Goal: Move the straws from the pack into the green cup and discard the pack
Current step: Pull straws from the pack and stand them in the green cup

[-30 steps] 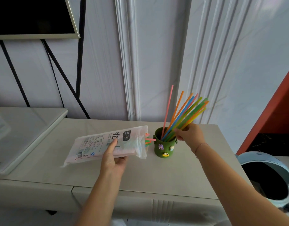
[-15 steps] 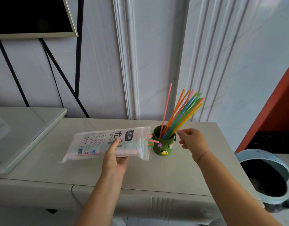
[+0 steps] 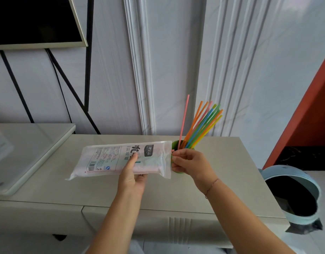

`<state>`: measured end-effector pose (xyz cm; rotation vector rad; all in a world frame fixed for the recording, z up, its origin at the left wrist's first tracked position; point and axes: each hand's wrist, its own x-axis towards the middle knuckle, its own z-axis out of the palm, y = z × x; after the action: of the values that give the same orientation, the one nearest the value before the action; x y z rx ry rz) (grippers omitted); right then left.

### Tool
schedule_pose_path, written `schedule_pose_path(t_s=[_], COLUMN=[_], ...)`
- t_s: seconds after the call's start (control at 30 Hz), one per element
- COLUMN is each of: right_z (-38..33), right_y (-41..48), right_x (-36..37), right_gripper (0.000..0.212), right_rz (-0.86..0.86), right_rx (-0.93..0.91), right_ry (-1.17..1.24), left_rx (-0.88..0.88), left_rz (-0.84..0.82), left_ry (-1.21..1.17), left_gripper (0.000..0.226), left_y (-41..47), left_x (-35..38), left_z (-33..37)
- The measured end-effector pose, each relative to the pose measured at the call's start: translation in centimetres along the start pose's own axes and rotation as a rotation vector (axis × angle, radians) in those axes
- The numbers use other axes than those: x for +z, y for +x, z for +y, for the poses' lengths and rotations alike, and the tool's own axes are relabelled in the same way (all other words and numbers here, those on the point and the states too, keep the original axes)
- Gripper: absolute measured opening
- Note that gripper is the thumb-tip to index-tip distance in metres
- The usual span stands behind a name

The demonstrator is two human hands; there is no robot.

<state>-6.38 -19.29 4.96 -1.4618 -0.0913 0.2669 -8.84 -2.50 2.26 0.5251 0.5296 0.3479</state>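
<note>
My left hand (image 3: 133, 176) holds the clear printed straw pack (image 3: 110, 159) level above the cabinet top, its open mouth facing right. My right hand (image 3: 190, 163) is at that mouth, fingers pinched on the straw ends (image 3: 172, 151) poking out of it. The green cup (image 3: 175, 144) stands just behind my right hand, mostly hidden by it and by the pack. Several coloured straws (image 3: 202, 125) stand in the cup, fanned up to the right, with one pink straw nearly upright.
The beige cabinet top (image 3: 222, 180) runs to a right edge. A light blue bin (image 3: 293, 195) with a black liner stands open on the floor at the right. A raised white surface (image 3: 29, 149) is at the left, a screen (image 3: 33, 21) on the wall above.
My right hand let go of the straws in the cup and moved left and down to the pack's mouth, where it now pinches the remaining straw ends. The pack has hardly moved.
</note>
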Motion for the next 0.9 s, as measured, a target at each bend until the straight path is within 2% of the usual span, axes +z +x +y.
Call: schedule_pose_path(t_s=[0.27, 0.47, 0.63, 0.9], right_z=[0.0, 0.2, 0.6, -0.5], right_y=[0.1, 0.4, 0.6, 0.8], right_x=[-1.3, -0.8, -0.2, -1.8], right_gripper=[0.008, 0.007, 0.007, 0.006], right_rz=[0.093, 0.026, 0.061, 0.076], right_rx=[0.030, 0.021, -0.019, -0.008], right_ry=[0.097, -0.096, 0.011, 0.031], left_rx=[-0.016, -0.036, -0.049, -0.035], left_rz=[0.020, 0.017, 0.016, 0.037], left_ry=[-0.023, -0.014, 0.004, -0.030], left_gripper=[0.029, 0.034, 0.042, 0.035], left_y=[0.0, -0.2, -0.3, 0.4], left_x=[-0.2, 0.0, 0.2, -0.7], left_z=[0.4, 0.0, -0.5, 0.7])
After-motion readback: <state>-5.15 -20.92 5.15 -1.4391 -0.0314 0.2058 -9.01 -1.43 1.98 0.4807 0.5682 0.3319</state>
